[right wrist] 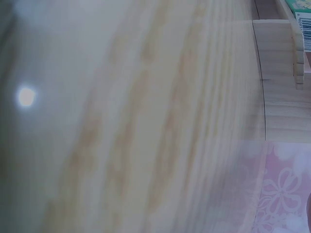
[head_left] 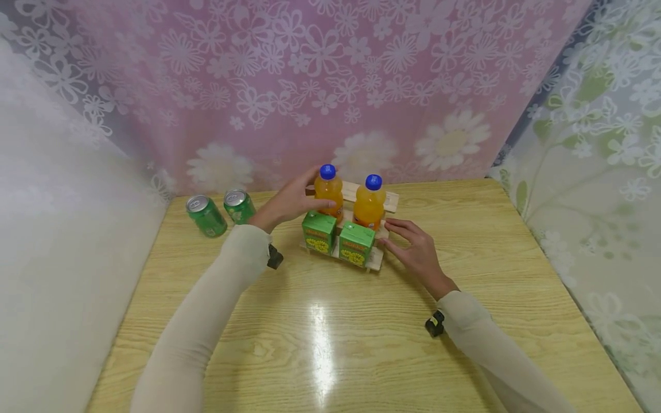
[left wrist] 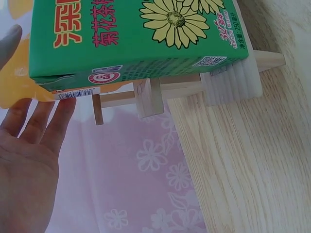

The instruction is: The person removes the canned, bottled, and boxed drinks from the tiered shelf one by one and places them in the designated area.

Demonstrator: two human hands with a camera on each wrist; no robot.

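Observation:
A stepped wooden display rack stands near the table's back edge. On its middle step are two orange drink bottles with blue caps, a left bottle and a right bottle. Two green drink cartons stand on the front step, a left carton and a right carton. My left hand holds the left bottle, thumb in front and fingers behind it. In the left wrist view, those fingers reach behind a carton. My right hand pinches the rack's right end.
Two green cans, an outer can and an inner can, stand left of the rack beside my left wrist. A pink flowered curtain hangs behind the wooden table. The right wrist view is mostly a blurred wood-grain surface.

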